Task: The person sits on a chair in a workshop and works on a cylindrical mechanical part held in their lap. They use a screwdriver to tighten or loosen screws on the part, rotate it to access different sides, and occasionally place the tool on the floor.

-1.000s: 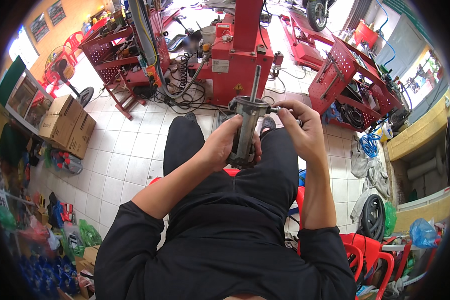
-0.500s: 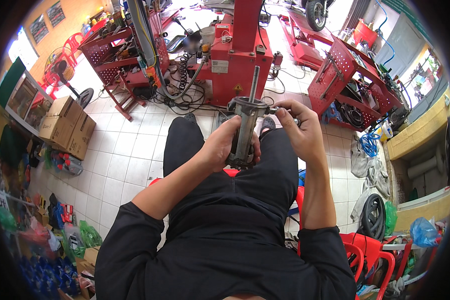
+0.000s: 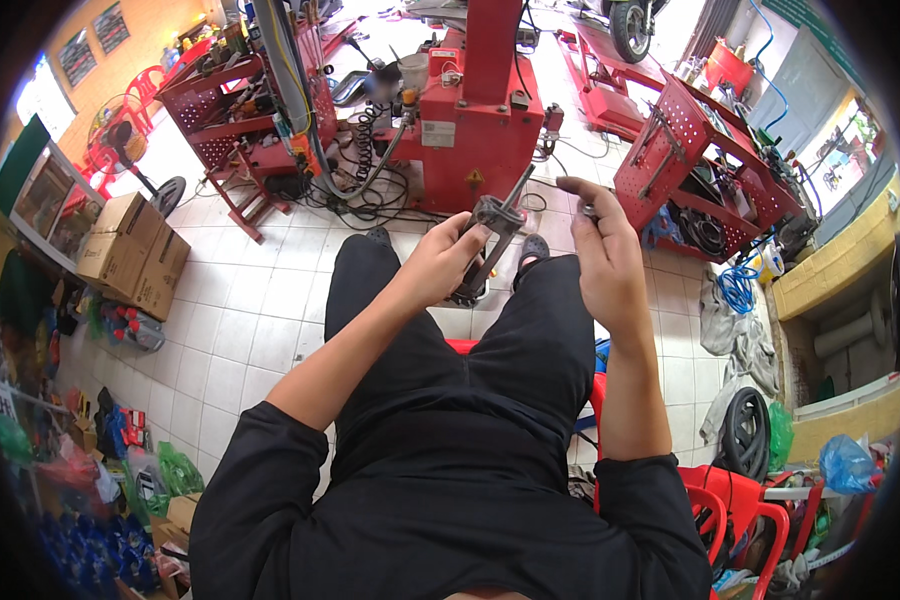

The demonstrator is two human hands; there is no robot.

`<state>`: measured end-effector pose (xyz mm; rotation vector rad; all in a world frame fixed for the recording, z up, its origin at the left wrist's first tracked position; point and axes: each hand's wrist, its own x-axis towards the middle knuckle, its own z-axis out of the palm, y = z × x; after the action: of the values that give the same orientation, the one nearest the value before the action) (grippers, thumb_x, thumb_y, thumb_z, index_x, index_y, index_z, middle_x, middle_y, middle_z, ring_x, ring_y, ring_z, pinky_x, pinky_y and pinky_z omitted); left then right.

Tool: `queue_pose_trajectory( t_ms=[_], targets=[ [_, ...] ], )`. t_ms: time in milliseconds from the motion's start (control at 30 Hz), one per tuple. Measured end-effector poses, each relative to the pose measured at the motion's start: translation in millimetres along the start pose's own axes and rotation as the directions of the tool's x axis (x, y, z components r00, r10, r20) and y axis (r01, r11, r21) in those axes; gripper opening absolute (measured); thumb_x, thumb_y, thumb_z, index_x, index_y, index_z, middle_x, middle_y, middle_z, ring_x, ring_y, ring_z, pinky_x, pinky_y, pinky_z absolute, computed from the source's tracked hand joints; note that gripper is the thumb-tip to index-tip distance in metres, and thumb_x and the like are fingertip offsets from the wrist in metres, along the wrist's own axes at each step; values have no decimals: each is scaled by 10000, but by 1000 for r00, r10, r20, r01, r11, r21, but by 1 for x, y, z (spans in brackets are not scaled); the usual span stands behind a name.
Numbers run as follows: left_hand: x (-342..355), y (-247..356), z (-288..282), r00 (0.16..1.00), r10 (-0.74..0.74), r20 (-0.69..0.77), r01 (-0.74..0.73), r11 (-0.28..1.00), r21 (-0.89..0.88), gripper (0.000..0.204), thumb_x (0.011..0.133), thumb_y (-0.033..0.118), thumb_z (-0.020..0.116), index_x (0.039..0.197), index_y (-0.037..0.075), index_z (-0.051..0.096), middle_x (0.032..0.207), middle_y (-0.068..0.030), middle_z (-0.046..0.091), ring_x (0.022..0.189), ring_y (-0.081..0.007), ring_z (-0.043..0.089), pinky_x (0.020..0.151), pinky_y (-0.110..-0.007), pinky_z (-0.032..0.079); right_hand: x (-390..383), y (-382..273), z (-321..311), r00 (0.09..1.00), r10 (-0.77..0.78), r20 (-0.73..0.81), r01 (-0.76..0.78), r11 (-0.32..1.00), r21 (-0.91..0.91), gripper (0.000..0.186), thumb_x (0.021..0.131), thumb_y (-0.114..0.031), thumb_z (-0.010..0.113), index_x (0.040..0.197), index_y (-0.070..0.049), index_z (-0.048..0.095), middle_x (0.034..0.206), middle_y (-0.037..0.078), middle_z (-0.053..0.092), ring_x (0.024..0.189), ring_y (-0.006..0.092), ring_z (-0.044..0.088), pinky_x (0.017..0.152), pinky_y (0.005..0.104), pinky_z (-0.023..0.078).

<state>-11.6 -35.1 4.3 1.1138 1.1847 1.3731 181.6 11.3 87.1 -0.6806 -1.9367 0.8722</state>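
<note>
Red steel fills the floor ahead: a tyre machine (image 3: pixel 480 120) stands straight in front of the knees, a pegboard cart (image 3: pixel 695 165) sits to its right, and a tool rack (image 3: pixel 235 120) to its left. Black cables (image 3: pixel 370 195) coil on the white tiles at the foot of the machine. Cardboard boxes (image 3: pixel 135 255) are stacked far left, beside a standing fan (image 3: pixel 120 150). A blue hose (image 3: pixel 738 285) and grey rags (image 3: pixel 730 330) lie on the right, and a black tyre (image 3: pixel 745 435) leans lower down near red plastic chairs (image 3: pixel 740 510). The person sits on a red stool (image 3: pixel 595 385), legs in black trousers stretching forward; nothing lies between the hands and the camera.

The left hand (image 3: pixel 440 265) is closed around a dark metal part (image 3: pixel 490 245), fingers wrapped about its lower body, held above the gap between the knees. The part is a tube-like piece with a wider collar near its top and a thin rod sticking out beyond that. Its long axis tilts, the rod end pointing up and to the right, away from the person toward the machine, the lower end toward the lap.

The right hand (image 3: pixel 605 255) is raised just right of the part and apart from it, palm turned left. Its fingertips seem to pinch something small, too tiny to make out.
</note>
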Motion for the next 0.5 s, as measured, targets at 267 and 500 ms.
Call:
queue_pose_trajectory(
  t_ms=[267, 500],
  targets=[
    [7, -15, -1, 992, -125, -28, 126, 911, 393, 376, 921, 371, 488, 1002, 12, 564, 643, -38, 563, 560, -103, 532, 524, -265, 419, -3, 9, 19, 996, 59, 68, -71, 981, 182, 192, 840, -56, 579, 1017, 11, 612, 856, 127, 657, 815, 190, 642, 730, 284, 466],
    [4, -14, -2, 987, -158, 23, 120, 834, 538, 407, 919, 401, 486, 967, 3, 556, 670, -54, 564, 585, -111, 532, 520, -264, 423, 2, 24, 24, 981, 48, 185, -38, 998, -59, 188, 793, -103, 632, 950, -1, 634, 758, 102, 654, 650, 160, 582, 601, 285, 426]
  ],
)
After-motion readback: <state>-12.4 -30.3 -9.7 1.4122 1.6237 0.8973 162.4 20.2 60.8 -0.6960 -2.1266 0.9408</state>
